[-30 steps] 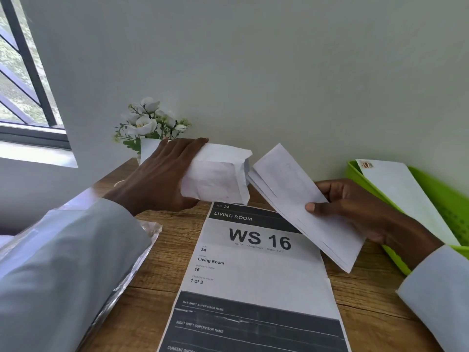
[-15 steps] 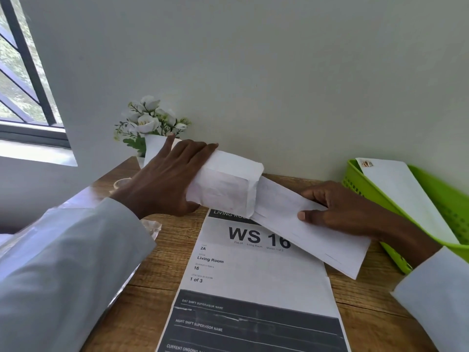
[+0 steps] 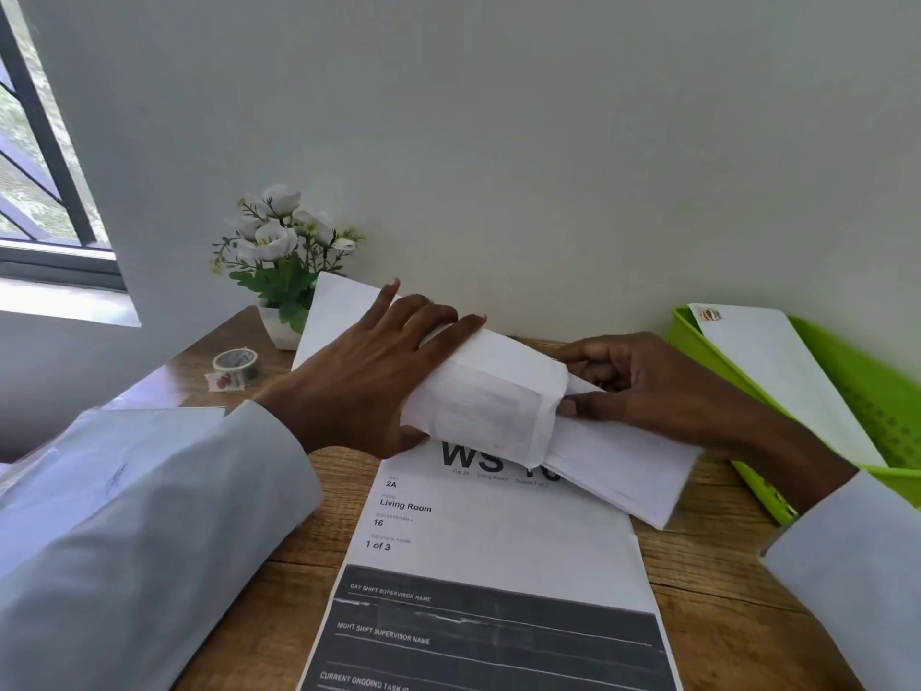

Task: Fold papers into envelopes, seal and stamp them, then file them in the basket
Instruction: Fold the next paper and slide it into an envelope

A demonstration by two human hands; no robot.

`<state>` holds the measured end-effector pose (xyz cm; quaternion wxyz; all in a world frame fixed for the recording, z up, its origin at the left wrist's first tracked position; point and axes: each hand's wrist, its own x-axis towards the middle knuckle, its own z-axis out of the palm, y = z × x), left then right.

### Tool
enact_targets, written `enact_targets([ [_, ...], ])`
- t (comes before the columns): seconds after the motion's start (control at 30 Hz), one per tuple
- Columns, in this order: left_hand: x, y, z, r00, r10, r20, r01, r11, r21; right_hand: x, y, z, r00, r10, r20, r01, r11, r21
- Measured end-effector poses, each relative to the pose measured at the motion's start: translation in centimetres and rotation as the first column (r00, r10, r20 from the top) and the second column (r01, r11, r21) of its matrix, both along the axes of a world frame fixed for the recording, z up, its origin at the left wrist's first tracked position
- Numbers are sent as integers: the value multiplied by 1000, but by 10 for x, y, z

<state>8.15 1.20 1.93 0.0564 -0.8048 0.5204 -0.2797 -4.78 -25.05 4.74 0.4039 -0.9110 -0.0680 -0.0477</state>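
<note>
Your left hand (image 3: 364, 386) grips the envelope (image 3: 486, 406) at centre frame, fingers spread over its top and thumb tucked beneath, holding the open mouth toward the right. Your right hand (image 3: 643, 391) pinches the folded paper (image 3: 623, 466) between thumb and curled fingers right at that mouth, and the paper's leading end is already inside while most of its length trails out toward lower right, above the printed sheet (image 3: 498, 541) on the table (image 3: 722, 591).

The likeliest trouble from here is a jam. The paper looks nearly as wide as the envelope, so if you push at a slant, a corner may catch inside a seam and crumple the fold. Pressing down with your spread left fingers would flatten the mouth and cause the same snag. Pushing hard from far back on the paper could buckle it, since thin paper bends easily.

The green basket (image 3: 847, 371) at right of frame already holds one stamped envelope (image 3: 777, 371), leaning against its back edge; your right sleeve passes close to it, so a wide elbow swing could knock it. The tape roll (image 3: 234, 364) waits at left, beside the flower pot (image 3: 279, 251), untouched.
</note>
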Motion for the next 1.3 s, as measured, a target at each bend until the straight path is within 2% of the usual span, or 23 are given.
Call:
enact_targets([
  [0.2,13,14,4,999,43,-12,-44,998,-45,-8,-24,8,987,3,-163,6,998,58],
  [0.3,11,14,4,999,40,-17,-40,998,-38,-7,-20,6,994,-37,-107,45,997,69],
  [0.4,5,8,2,1000,23,-6,-23,1000,-3,-2,-13,1,997,-62,-52,61,998,-15],
  [0.6,-1,1,3,999,26,45,-26,1000,-7,0,-11,-3,990,-131,-59,125,988,-95],
  [0.73,1,6,2,996,66,64,-68,998,17,-3,-14,3,975,-204,-83,206,978,17],
  [0.87,0,3,2,999,24,47,-26,998,50,-3,-13,5,974,-182,-138,189,981,37],
  [0.93,-2,1,2,1000,3,8,-3,999,44,-4,-11,3,976,-157,-154,175,978,114],
  [1.1,-5,-1,1,998,-28,-54,29,999,17,0,1,-11,992,-110,-60,122,952,282],
  [1.3,2,5,1,998,-3,-64,3,1000,-4,-6,-15,-5,980,-118,-159,162,941,297],
])
